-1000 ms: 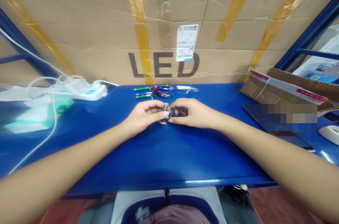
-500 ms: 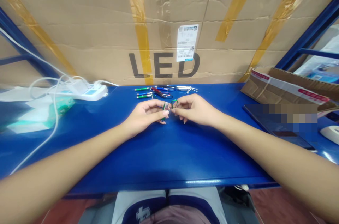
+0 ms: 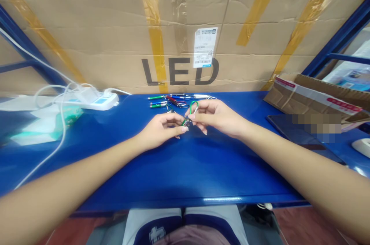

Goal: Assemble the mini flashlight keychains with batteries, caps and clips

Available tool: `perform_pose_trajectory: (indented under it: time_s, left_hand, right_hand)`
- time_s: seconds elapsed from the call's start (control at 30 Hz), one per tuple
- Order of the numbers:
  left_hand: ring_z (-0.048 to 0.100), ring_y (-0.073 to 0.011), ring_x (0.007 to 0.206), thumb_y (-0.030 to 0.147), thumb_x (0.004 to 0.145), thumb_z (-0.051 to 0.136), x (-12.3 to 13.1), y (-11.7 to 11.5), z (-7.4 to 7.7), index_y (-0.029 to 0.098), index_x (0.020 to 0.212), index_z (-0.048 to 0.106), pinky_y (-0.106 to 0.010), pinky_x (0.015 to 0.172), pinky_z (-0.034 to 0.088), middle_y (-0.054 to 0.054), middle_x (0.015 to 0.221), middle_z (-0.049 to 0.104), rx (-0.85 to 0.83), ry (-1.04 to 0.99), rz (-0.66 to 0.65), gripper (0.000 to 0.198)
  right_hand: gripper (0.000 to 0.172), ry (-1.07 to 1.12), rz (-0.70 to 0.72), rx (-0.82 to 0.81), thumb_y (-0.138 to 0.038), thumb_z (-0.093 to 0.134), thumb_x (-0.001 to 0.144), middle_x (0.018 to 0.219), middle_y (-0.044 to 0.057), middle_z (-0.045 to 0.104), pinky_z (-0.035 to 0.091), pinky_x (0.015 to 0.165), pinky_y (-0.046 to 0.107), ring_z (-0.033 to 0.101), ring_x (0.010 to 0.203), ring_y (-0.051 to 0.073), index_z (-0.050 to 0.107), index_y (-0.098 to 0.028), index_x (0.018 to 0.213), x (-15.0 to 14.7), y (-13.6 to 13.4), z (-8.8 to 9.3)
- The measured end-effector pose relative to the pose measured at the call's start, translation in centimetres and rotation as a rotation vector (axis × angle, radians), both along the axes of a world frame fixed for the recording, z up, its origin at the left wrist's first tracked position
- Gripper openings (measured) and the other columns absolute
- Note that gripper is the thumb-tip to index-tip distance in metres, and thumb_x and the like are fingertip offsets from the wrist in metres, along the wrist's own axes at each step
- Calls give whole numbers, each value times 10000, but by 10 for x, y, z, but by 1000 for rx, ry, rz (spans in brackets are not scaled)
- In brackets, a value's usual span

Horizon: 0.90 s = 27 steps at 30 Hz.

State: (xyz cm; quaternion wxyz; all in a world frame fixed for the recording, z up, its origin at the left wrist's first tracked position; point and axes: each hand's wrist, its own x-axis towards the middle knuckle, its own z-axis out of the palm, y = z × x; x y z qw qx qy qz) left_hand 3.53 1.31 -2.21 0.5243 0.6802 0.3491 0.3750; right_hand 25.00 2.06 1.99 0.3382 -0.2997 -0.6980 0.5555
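Note:
My left hand (image 3: 157,131) pinches a small green keychain flashlight (image 3: 184,122) between thumb and fingers; most of its body is hidden by them. A green carabiner (image 3: 191,107) with a silver gate is gripped by my right hand (image 3: 224,118), close to the flashlight's end. The two hands nearly meet above the blue table (image 3: 190,168). Whether the carabiner and flashlight are linked I cannot tell. Just behind my hands lie several similar pen-like flashlights: a green one (image 3: 156,98), a red one (image 3: 172,100), a blue one (image 3: 177,95) and a silver one (image 3: 199,96).
A large cardboard box (image 3: 115,36) marked LED stands behind the table. At left are a white power strip (image 3: 106,101) with cables and a green-white plastic packet (image 3: 43,125). An open carton (image 3: 312,96), a dark flat device (image 3: 303,141) and a white mouse (image 3: 361,146) are at right.
The carabiner has turned more upright in my right hand and shows more. The flashlight has tilted toward it, and my left hand has shifted slightly right and down.

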Motion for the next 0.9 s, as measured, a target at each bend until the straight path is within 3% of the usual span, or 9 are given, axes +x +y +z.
perform_pose_trajectory:
  time_s: [0.4, 0.6, 0.9]
  left_hand:
    - [598, -105, 650, 364, 762, 785, 0, -1, 3, 143, 992, 738, -249, 623, 539, -43, 887, 687, 48, 77, 69, 322]
    - [570, -108, 665, 385, 845, 694, 1, -2, 2, 129, 1010, 690, -249, 630, 516, -41, 876, 639, 62, 38, -14, 305]
    - [350, -71, 560, 476, 955, 514, 1, -8, 0, 153, 989, 632, -198, 495, 297, 33, 709, 417, -45, 49, -106, 345]
  right_hand:
    - [339, -34, 1, 15, -424, 789, 760, 604, -39, 613, 483, 480, 218, 551, 476, 77, 583, -157, 796, 1, 2, -1]
    - [305, -31, 24, 7, -384, 763, 795, 624, -26, 620, 492, 469, 201, 572, 503, 80, 578, -148, 849, 1, 4, -5]
    - [375, -40, 22, 95, -451, 745, 810, 654, -37, 618, 452, 398, 194, 541, 468, 78, 503, -181, 905, -2, -2, -4]
